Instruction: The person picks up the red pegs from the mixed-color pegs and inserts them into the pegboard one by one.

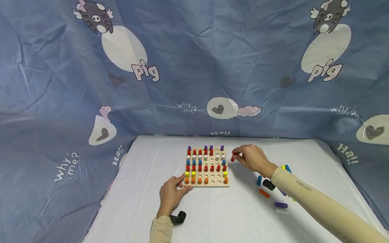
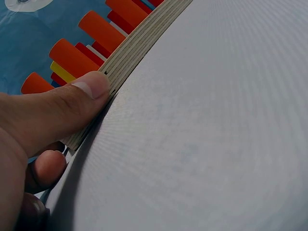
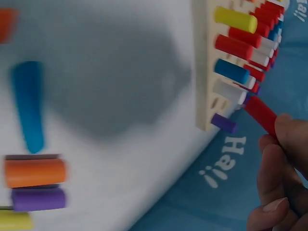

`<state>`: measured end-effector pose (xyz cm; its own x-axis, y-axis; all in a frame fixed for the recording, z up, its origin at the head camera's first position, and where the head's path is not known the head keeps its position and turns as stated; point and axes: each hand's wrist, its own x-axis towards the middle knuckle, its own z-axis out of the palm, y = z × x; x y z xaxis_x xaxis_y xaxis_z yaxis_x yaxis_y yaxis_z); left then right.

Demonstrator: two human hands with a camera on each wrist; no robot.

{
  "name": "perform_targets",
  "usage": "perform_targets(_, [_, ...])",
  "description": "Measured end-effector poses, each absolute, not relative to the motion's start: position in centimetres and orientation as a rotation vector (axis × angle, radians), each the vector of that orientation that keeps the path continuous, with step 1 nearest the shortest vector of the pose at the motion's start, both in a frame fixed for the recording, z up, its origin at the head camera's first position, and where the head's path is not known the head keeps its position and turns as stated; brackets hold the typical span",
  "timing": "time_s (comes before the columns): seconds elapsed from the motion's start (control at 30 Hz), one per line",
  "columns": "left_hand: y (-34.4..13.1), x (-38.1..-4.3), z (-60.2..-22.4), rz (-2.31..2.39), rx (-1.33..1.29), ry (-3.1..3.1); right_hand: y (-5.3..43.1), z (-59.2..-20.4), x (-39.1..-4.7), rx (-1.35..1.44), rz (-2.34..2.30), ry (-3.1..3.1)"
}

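A wooden pegboard [image 1: 206,185] lies on the white table, with coloured pegs standing in rows: orange in front, then yellow, red, blue, white, red and purple at the back. My left hand [image 1: 171,193] grips the board's front left corner. In the left wrist view its thumb [image 2: 94,86] lies against the layered front edge, close to an orange peg [image 2: 74,55]. Just off the board's back right side, my right hand [image 1: 253,158] pinches a red peg [image 1: 233,157] between thumb and fingers. The right wrist view shows this red peg [image 3: 261,115] tilted, near a white peg [image 3: 229,91].
Loose pegs lie to the right under the right forearm: a blue one [image 1: 259,180], an orange one [image 1: 264,193], a purple one [image 1: 281,205] and a white one [image 1: 282,211] among them. A blue patterned cloth [image 1: 194,67] hangs behind the table.
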<state>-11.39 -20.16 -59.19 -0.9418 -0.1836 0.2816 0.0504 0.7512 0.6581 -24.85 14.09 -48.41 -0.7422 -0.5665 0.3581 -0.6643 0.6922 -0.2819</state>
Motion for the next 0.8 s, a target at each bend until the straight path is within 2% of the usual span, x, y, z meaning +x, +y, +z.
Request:
perform_targets(0.4, [-20.1,-11.4,-59.0,-1.025,0.138,-2.675,9.9,-48.3,-27.6,1.011,0.61,-2.632])
perform_targets(0.8, [-20.2,-11.4,-59.0,-1.018,0.131,-2.671,8.7,-49.1,-29.3,0.979,0.638,-2.686])
